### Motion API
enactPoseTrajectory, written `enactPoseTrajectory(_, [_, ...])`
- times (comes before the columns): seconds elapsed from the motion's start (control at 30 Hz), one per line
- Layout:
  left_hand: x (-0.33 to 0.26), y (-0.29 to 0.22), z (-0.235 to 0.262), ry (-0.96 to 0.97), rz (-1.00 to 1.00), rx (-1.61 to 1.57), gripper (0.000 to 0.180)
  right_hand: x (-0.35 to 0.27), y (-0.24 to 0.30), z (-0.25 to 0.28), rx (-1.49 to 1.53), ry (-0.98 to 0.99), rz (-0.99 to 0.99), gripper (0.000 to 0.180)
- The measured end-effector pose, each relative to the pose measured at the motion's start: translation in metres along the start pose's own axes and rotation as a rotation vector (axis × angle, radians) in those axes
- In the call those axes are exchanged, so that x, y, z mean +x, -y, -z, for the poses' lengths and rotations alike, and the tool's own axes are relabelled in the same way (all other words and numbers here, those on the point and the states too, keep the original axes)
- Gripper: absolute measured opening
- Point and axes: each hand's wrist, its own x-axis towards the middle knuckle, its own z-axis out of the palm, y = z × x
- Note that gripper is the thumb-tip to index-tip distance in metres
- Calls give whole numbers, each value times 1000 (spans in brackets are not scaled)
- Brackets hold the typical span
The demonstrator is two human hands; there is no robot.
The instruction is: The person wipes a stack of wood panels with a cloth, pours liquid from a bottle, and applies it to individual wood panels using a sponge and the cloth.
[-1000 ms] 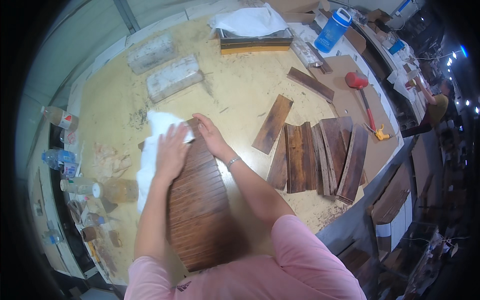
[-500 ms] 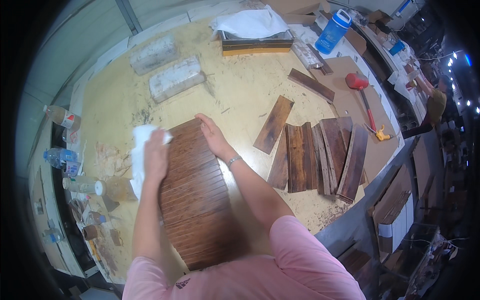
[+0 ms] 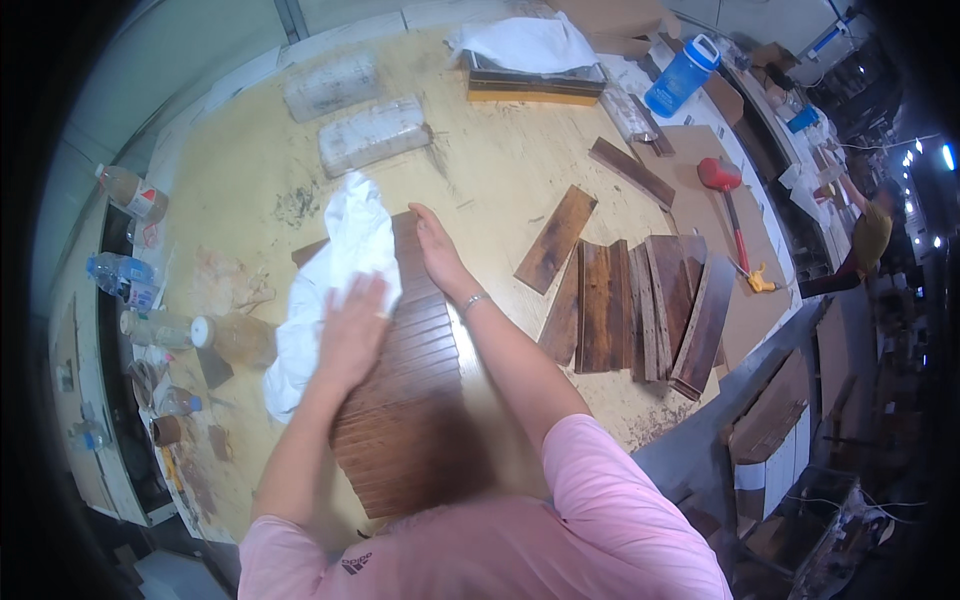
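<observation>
Left hand [image 3: 355, 328] flat, fingers extended on white cloth [image 3: 352, 230]; I see cloth across left side of grooved panel [image 3: 390, 440]; right hand [image 3: 441, 255] open along panel's right edge; table [image 3: 480, 160] beneath panel.

Pink short-sleeved shirt [image 3: 470, 550] with dark chest mark [image 3: 357, 563], silvery right-wrist bracelet [image 3: 475, 299]

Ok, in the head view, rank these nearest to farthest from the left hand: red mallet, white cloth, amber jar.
1. White cloth: under the left hand.
2. Amber jar: to that hand's left.
3. Red mallet: far right, on the cardboard sheet.
</observation>
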Motion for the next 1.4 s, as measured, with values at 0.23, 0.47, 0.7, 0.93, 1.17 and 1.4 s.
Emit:
enactPoseTrajectory(0.23, [0,-74,0,29,-171,-163,56,8,-15,-3,-79,-16,66,40])
enactPoseTrajectory(0.47, [-64,19,14,-64,186,-58,50,4,-5,-4,-117,-51,48,39])
enactPoseTrajectory(0.7, [-124,14,44,-302,398,-588,50,6,-4,2,-104,-26,29,44])
enactPoseTrajectory(0.93, [-127,99,19,-953,675,-865,72,-47,19,12,-274,-227,21,58])
enactPoseTrajectory(1.17, [-83,123,34,-833,681,-728,67,-103,121,28,-1056,134,147,48])
enactPoseTrajectory(1.4, [-92,213,41,-959,681,-715,64,-160,331,-65,-1162,412,816,33])
